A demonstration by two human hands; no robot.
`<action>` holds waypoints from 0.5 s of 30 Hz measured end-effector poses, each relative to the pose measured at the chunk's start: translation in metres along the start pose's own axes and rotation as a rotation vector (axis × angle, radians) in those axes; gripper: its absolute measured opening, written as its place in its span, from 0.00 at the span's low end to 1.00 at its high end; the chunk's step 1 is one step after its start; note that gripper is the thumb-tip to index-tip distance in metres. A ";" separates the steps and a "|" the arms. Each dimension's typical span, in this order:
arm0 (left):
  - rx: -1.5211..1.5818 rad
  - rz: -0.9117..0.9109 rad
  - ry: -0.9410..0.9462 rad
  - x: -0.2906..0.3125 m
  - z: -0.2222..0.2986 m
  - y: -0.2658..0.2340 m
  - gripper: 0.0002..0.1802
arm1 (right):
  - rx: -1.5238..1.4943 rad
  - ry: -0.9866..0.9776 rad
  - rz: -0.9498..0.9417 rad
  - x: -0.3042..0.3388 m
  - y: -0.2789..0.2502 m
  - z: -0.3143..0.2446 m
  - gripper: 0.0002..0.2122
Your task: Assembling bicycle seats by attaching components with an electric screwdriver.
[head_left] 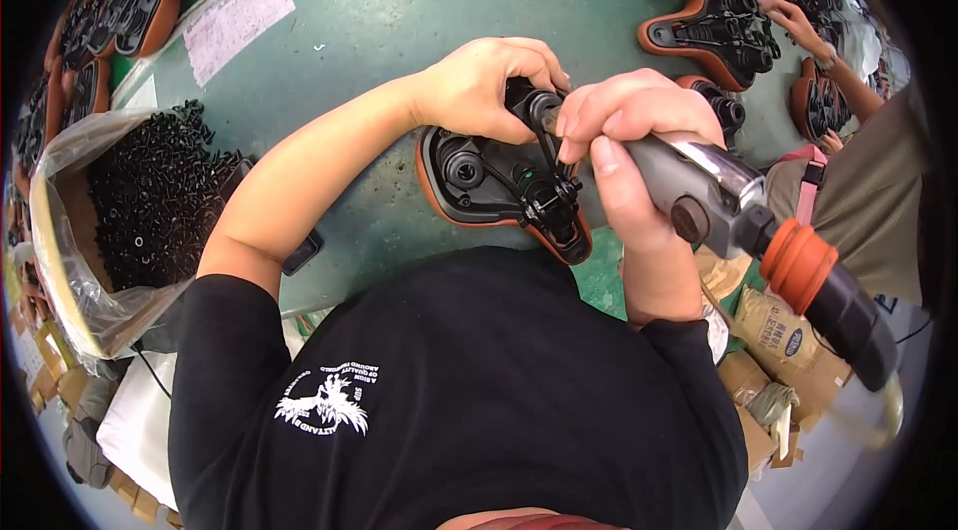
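Observation:
An upside-down bicycle saddle point(467, 171), black underneath with an orange-brown rim, lies on the green table in front of me, its narrow nose toward my body. My left hand point(481, 89) is closed around the black part at the saddle's far right corner. In my right hand point(644, 116) is a grey air screwdriver point(689, 189) with an orange collar and a black hose end. Its front end points at that same corner, close to my left fingers. The tip is hidden behind my fingers, so I cannot tell whether it touches a screw.
At my left stands a plastic-lined box point(62, 221) of small black screws. A black object point(302, 253) lies partly under my left forearm. More saddles point(699, 31) and black parts sit at the far right, where another person's hand point(796, 23) reaches in. A paper sheet point(239, 23) lies far left.

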State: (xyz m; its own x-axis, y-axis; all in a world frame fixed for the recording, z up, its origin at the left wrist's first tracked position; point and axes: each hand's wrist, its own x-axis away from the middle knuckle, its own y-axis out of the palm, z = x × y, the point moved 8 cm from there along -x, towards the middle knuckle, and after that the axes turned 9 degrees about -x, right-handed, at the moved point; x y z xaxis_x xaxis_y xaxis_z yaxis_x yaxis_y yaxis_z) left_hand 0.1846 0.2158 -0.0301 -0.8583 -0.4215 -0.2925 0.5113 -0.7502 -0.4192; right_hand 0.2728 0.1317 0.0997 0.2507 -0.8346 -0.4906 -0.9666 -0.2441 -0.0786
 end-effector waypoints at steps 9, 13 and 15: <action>0.007 0.057 0.021 0.001 0.011 -0.003 0.21 | -0.048 0.003 0.059 -0.007 0.004 0.009 0.14; -0.137 0.126 0.039 0.019 0.015 -0.029 0.26 | -0.105 -0.110 0.134 0.003 -0.007 -0.034 0.11; -0.210 0.217 -0.034 0.029 0.012 -0.076 0.26 | -0.147 -0.189 0.237 0.010 -0.022 -0.057 0.11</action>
State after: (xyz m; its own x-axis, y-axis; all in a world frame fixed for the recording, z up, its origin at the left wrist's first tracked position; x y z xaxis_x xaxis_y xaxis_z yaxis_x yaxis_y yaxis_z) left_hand 0.1200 0.2548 0.0032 -0.7272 -0.5800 -0.3670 0.6775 -0.5208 -0.5195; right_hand 0.3000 0.1007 0.1455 -0.0083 -0.7738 -0.6334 -0.9751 -0.1341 0.1766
